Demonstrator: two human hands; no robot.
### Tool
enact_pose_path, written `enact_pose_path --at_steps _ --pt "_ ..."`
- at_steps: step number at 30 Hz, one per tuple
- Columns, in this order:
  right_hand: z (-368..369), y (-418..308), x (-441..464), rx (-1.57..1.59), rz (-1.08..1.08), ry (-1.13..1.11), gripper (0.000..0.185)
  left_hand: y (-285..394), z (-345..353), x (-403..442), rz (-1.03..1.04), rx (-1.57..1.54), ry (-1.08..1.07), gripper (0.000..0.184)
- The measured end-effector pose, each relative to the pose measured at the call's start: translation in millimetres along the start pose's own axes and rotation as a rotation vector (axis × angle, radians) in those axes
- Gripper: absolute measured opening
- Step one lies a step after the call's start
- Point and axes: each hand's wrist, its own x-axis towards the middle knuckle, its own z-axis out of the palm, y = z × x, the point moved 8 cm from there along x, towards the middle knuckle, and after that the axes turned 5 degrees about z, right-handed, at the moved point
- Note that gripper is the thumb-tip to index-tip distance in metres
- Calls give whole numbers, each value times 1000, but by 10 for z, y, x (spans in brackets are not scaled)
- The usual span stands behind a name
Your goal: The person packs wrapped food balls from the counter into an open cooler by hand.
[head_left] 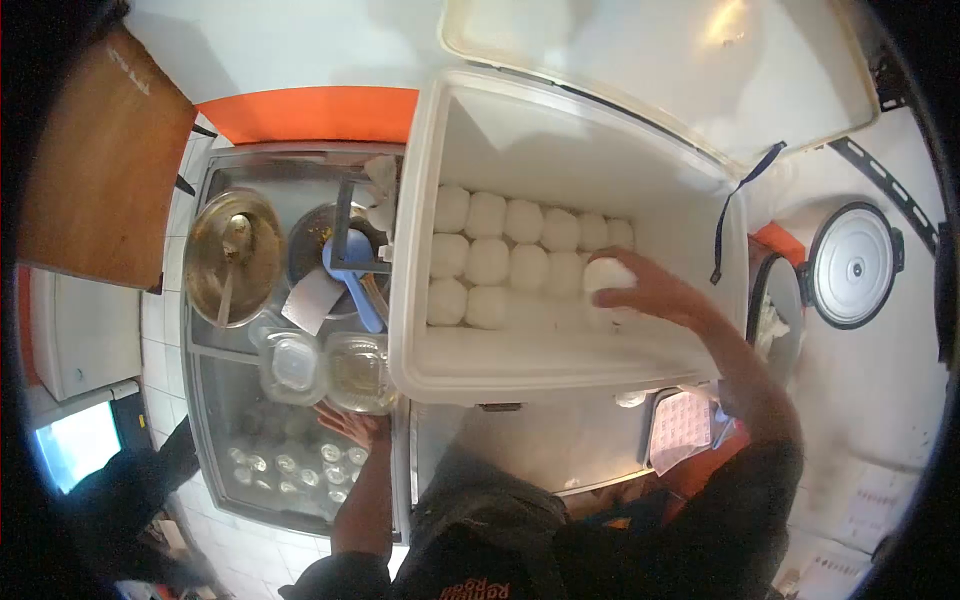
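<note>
My right hand (645, 287) reaches into a large white cooler box (575, 372) with its fingers curled round a white rounded lump (606, 273). Rows of similar white lumps (487, 260) sit packed on the box floor, mostly at its left side; what they are made of I cannot tell. My left hand (352, 425) rests with fingers spread on the glass top of a chest freezer (215, 400). Just above its fingertips are two clear plastic containers, one lidded container (292, 367) and one wider container (358, 372).
The cooler's raised lid (640, 60) leans behind, its dark strap (735, 215) hanging over the rim. A metal bowl with a spoon (235, 265) and a blue-handled utensil (358, 285) stand left. A round pot lid (853, 265) and a pink-patterned sheet (683, 425) lie right.
</note>
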Motion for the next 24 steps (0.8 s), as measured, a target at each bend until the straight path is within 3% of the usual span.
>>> enact_pose_path --at_steps 2,6,9,13,15,16,18,19,21,24 --pt "376 450 460 -192 106 -50 83 79 -197 18 51 -115 162 86" --pt "886 915 694 -255 301 -92 88 125 -307 126 12 -120 41 85" --pt "961 966 724 -91 427 -109 91 21 -130 35 -81 -137 -140 88" --pt "1007 1148 814 10 416 -131 93 95 -192 69 14 -104 11 90" --pt "938 903 645 -85 500 -281 98 138 -280 106 24 -86 34 90" --pt "990 1051 677 -83 501 -282 98 134 -273 109 4 -85 3 91" --pt "1017 1307 877 -317 220 -94 99 93 -227 83 -18 -84 -29 91" --pt "1056 1394 890 -317 223 -94 99 84 -197 69 -5 -77 -10 90" --pt "992 1222 872 -387 -36 45 98 146 -276 108 13 -75 11 88" --pt "956 1198 824 -381 144 63 95 139 -308 136 -33 -131 5 85"
